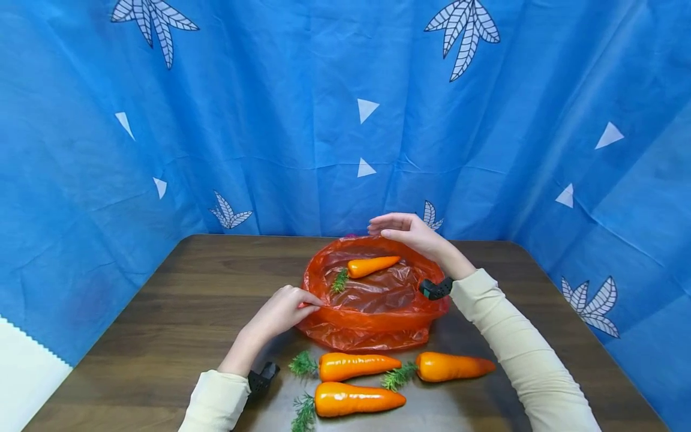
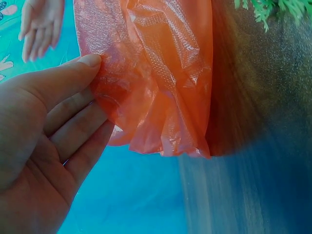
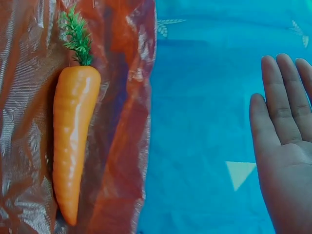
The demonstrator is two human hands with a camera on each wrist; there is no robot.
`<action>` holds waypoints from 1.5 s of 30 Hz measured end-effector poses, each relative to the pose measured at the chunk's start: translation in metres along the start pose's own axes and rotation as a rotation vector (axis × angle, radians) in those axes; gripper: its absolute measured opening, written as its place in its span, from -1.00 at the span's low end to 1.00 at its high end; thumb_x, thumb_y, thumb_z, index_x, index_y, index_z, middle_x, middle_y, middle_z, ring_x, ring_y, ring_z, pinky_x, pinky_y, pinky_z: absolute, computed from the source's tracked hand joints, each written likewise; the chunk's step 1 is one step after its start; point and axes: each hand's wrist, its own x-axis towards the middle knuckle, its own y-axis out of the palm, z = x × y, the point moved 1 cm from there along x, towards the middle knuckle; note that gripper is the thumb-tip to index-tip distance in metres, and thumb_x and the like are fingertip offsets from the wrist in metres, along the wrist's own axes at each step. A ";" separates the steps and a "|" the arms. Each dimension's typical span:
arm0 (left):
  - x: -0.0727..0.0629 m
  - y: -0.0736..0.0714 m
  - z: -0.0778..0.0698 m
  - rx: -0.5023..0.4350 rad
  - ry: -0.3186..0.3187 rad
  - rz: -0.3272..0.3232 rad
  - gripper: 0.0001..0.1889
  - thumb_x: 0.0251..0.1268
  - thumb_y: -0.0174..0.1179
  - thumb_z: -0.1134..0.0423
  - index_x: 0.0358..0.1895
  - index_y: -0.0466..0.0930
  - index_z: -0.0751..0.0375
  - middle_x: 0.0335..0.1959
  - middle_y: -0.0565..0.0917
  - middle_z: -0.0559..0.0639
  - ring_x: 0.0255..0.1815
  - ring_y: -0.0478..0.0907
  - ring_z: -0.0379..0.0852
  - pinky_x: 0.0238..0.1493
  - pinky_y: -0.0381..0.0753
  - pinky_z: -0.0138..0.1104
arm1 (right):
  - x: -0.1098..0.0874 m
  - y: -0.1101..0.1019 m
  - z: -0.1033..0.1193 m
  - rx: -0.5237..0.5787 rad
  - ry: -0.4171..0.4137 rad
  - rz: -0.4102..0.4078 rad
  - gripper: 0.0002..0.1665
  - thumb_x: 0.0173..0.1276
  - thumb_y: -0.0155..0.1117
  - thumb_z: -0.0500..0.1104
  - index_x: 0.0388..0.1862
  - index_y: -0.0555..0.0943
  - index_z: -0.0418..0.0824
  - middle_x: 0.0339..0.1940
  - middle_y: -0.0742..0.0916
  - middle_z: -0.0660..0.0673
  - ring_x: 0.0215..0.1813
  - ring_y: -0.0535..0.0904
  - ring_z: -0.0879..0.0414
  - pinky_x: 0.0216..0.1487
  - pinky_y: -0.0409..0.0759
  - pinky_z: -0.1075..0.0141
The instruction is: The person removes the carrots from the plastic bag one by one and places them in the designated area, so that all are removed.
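A red plastic bag (image 1: 372,329) stands on the table with its mouth spread wide. Inside it lies one orange carrot (image 1: 372,266) with a green tuft, seen close in the right wrist view as the carrot (image 3: 75,141). My left hand (image 1: 283,312) pinches the bag's rim at the near left; in the left wrist view the thumb and fingers of that hand (image 2: 58,112) hold the red film. Above the far right rim my right hand (image 1: 407,233) hovers with its fingers straight and nothing in it. The right wrist view shows this hand (image 3: 287,131) apart from the bag.
Three more carrots lie before the bag: an upper left carrot (image 1: 356,366), a lower carrot (image 1: 358,399) and a right carrot (image 1: 456,366). The brown wooden table (image 1: 135,360) is backed by a blue patterned curtain (image 1: 302,120).
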 end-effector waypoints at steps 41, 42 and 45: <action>0.002 0.003 0.004 -0.006 -0.052 0.021 -0.86 0.16 0.30 0.33 -0.21 0.75 0.17 -0.32 0.71 -0.07 -0.43 0.56 -0.34 -0.36 0.54 -0.53 | 0.019 -0.005 -0.120 -0.286 0.331 0.003 -0.51 0.26 0.31 -0.21 0.17 0.52 -0.28 0.06 0.63 -0.18 0.05 0.53 -0.04 0.09 0.47 0.16; 0.002 0.003 0.004 -0.010 -0.059 0.022 -0.86 0.16 0.30 0.33 -0.21 0.75 0.16 -0.31 0.71 -0.07 -0.43 0.56 -0.35 -0.36 0.54 -0.53 | 0.019 -0.005 -0.121 -0.292 0.330 0.008 -0.51 0.25 0.32 -0.22 0.17 0.52 -0.27 0.06 0.63 -0.18 0.05 0.53 -0.04 0.09 0.47 0.16; 0.002 0.002 0.005 -0.012 -0.062 0.024 -0.86 0.16 0.30 0.32 -0.21 0.75 0.16 -0.31 0.71 -0.07 -0.42 0.57 -0.34 -0.35 0.54 -0.53 | 0.019 -0.006 -0.125 -0.319 0.306 0.031 -0.51 0.24 0.32 -0.26 0.16 0.52 -0.29 0.05 0.63 -0.18 0.05 0.53 -0.04 0.10 0.47 0.16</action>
